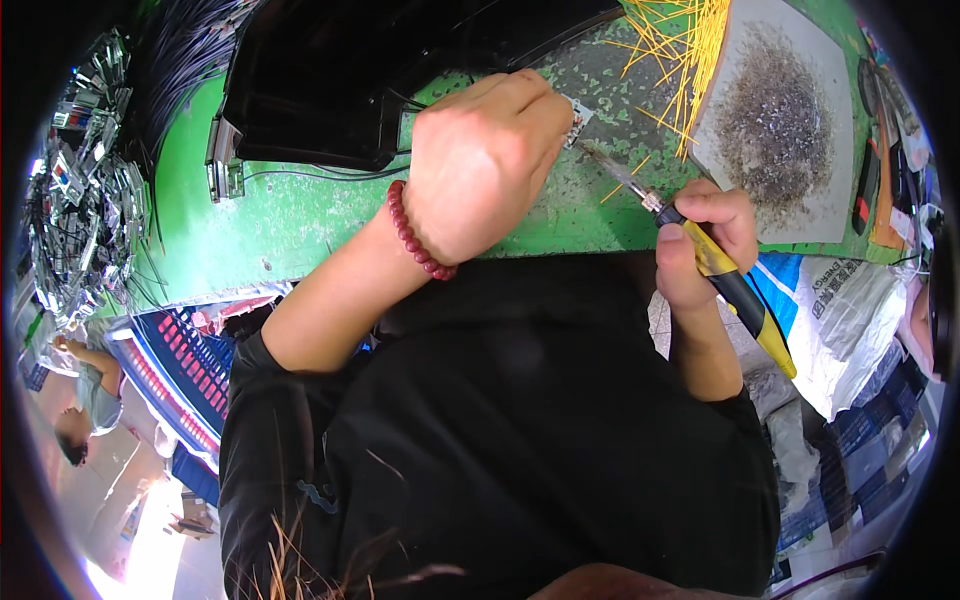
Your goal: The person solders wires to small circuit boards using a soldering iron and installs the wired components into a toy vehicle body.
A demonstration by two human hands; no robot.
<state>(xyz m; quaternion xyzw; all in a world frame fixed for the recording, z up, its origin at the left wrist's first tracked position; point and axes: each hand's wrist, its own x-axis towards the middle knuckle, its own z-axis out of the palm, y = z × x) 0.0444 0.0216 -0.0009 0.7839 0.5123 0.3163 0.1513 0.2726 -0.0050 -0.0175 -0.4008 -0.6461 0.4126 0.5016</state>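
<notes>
My left hand [485, 160] is closed over a small part [577, 122] with thin dark wires, pressed against the worn green bench [300, 210]; a red bead bracelet [415, 235] circles that wrist. My right hand [700, 245] grips a soldering iron [735, 290] with a yellow and black handle. Its metal tip [612, 168] points up and left, ending just right of the small part. Most of the part is hidden under my left fingers.
A black tray [330, 80] lies at the back left of the bench. Thin yellow wires [680, 50] fan out at the back right beside a grey board [780, 120] covered in metal scraps. Shiny small parts [80, 190] pile at far left. Another person [85, 395] is at lower left.
</notes>
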